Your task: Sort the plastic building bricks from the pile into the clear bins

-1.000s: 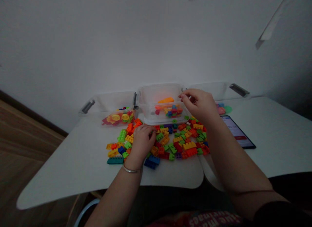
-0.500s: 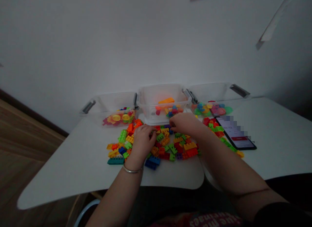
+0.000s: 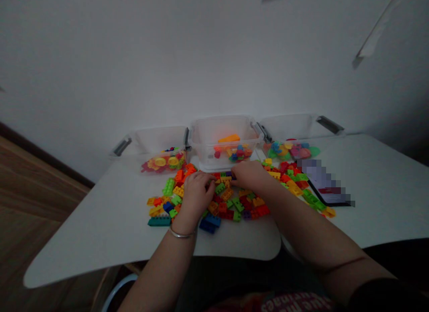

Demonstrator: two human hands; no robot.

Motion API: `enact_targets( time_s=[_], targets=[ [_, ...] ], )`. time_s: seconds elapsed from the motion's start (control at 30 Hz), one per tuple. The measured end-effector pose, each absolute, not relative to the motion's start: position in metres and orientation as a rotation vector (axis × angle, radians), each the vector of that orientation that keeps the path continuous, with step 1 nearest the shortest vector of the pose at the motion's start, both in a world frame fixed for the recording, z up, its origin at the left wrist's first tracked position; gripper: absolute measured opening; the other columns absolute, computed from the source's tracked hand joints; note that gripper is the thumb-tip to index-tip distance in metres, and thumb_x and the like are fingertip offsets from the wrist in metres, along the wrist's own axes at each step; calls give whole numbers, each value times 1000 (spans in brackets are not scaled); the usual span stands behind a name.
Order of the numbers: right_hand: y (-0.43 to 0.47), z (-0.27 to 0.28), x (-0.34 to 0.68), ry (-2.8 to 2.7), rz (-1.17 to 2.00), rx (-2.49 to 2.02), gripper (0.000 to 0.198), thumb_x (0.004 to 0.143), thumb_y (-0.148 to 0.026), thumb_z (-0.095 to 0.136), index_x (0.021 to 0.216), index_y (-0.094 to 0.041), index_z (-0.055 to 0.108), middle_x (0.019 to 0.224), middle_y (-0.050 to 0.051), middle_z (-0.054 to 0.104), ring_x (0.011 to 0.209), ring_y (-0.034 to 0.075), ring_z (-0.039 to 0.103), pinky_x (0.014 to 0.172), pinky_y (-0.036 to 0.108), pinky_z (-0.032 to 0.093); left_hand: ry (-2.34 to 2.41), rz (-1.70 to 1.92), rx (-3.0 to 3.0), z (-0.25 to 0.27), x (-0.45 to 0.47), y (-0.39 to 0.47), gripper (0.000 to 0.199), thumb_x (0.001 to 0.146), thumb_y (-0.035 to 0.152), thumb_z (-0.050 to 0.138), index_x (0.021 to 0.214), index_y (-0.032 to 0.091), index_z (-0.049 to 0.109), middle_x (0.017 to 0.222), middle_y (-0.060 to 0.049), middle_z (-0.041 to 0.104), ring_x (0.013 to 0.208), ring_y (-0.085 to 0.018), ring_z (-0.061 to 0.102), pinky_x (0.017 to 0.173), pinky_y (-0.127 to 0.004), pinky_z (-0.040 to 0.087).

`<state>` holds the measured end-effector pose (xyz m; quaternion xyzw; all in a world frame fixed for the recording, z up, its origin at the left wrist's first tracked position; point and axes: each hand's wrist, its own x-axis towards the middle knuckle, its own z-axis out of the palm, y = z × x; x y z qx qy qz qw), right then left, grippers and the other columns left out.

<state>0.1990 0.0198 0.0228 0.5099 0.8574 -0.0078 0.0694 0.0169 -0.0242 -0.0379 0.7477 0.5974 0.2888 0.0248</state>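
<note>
Colourful toy building bricks (image 3: 227, 194) lie loosely spread over the white table. My left hand (image 3: 198, 192) rests over the left middle of the spread, its fingers curled together and pointing away from me. Whatever is under those fingertips is hidden. My right hand (image 3: 250, 175) reaches in from the right, just in front of the middle box. Its fingers bend down in a pinch near a purple brick (image 3: 229, 174), and I cannot make out what they hold. Blue bricks (image 3: 210, 222) lie by my left wrist.
Three clear plastic boxes stand along the wall: a left box (image 3: 157, 137), a middle box (image 3: 201, 144) and a right box (image 3: 284, 124), each with coloured pieces inside. A phone (image 3: 323, 182) lies right of the bricks. The table's front edge (image 3: 241, 257) is close to me.
My right hand has shifted slightly left and nearer to me, uncovering yellow bricks behind and to the right of it. My left hand has stayed in place.
</note>
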Motion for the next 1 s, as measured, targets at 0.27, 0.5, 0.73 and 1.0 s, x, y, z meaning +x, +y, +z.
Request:
enact_targets(
  time_s=[0.27, 0.5, 0.73, 1.0],
  targets=[
    [18, 23, 202, 2626, 13, 1464, 24, 85, -29, 62, 102, -16, 73, 102, 16, 74, 97, 32, 70, 76, 39, 55, 1833, 911, 2325, -40, 16, -23, 18, 85, 21, 53, 89, 22, 71, 96, -5, 74, 100, -26, 62, 95, -44, 45],
    [17, 22, 205, 2689, 19, 1404, 26, 82, -18, 58, 106, -19, 69, 105, 12, 74, 99, 28, 69, 75, 32, 52, 1831, 922, 2324, -41, 16, -23, 18, 85, 21, 54, 89, 22, 71, 94, -5, 74, 97, -25, 63, 93, -43, 46],
    [22, 40, 220, 2921, -67, 1450, 26, 81, -21, 59, 107, -24, 65, 107, 5, 73, 96, 24, 67, 71, 29, 46, 1827, 910, 2326, -41, 15, -24, 18, 85, 22, 53, 89, 23, 71, 95, -5, 74, 99, -25, 62, 94, -43, 46],
    [33, 63, 252, 3193, 214, 2064, 34, 89, -23, 47, 119, -22, 62, 110, 8, 69, 96, 24, 62, 83, 35, 45, 1810, 920, 2332, -41, 14, -24, 18, 85, 22, 53, 86, 23, 71, 94, -5, 74, 98, -25, 63, 93, -43, 47]
  ],
)
